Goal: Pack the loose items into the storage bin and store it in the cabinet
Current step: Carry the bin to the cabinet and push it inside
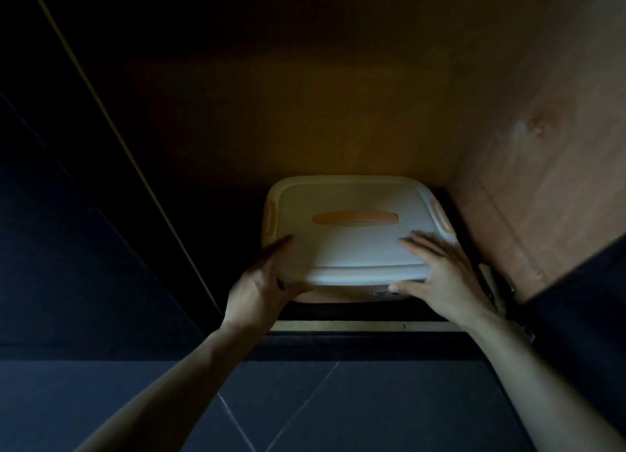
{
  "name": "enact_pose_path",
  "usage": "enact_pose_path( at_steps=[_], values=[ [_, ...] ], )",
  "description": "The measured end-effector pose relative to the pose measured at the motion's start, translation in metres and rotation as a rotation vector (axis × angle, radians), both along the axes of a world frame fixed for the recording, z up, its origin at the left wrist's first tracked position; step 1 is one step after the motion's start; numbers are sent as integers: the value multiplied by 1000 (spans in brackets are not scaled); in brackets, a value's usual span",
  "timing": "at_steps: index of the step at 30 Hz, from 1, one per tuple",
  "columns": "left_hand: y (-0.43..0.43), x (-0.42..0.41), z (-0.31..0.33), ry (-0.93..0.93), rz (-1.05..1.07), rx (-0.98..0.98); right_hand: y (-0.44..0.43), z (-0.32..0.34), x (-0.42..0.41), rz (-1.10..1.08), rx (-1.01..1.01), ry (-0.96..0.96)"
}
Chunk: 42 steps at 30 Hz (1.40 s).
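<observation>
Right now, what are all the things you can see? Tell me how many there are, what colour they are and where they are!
storage bin: one, white lid, inside the cabinet near its right wall and front edge
handle: one, orange, lying flat in the middle of the lid
latches: two, orange, one at each end of the lid
cabinet: one, brown wood inside, open, all around the bin
floor: one, dark tiles with pale lines, below the cabinet
left hand: one, holds the bin's front left corner
right hand: one, holds the front right corner, fingers on the lid, thumb under the rim
</observation>
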<state>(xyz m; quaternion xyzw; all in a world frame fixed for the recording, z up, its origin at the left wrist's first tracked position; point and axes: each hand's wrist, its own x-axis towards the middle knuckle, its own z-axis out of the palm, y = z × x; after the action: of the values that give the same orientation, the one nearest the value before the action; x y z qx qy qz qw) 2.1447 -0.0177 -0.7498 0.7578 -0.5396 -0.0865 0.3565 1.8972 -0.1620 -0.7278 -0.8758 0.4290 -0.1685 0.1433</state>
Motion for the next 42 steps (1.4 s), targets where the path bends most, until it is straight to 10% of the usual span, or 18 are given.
enact_pose_path(
  at_steps=[9, 14, 26, 42],
  values=[
    [-13, 12, -9, 327, -93, -1, 4, -6, 2, -31, 131, -111],
    [-12, 12, -6, 92, -54, 27, 0, -5, 1, -23, 147, -55],
    [-22, 15, 8, 363, -93, 183, -4, 11, 8, -45, 133, 125],
    [44, -18, 180, -190, -239, 470, 81, 152, 25, -7, 163, 218]
  ],
)
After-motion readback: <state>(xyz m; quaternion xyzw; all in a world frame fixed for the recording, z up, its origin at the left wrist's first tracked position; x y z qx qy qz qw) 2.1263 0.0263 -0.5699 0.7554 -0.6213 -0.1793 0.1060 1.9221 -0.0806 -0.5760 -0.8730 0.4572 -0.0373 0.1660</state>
